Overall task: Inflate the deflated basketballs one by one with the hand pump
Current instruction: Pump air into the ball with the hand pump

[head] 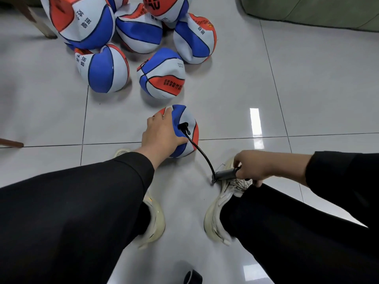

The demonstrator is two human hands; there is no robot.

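**Pumping step, first ball**

Your left hand (pixel 162 134) lies spread on the basketball (pixel 184 128) on the floor between your shoes. Right hand (pixel 251 168) grips the hand pump (pixel 226 174); hose (pixel 202 152) seated. Next: steady strokes, ball braced.

Dented tricolour basketball (pixel 185 121) on floor, pump (pixel 226 174) hose attached

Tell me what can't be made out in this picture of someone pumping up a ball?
All in the head view:
- Pump: its rear end and handle are hidden inside the right hand.
- Basketball being filled: its near left side is covered by the left hand.
- Ball pile: the farthest balls are cut off by the top edge.
- Dark object: cut by the bottom edge, unidentifiable.
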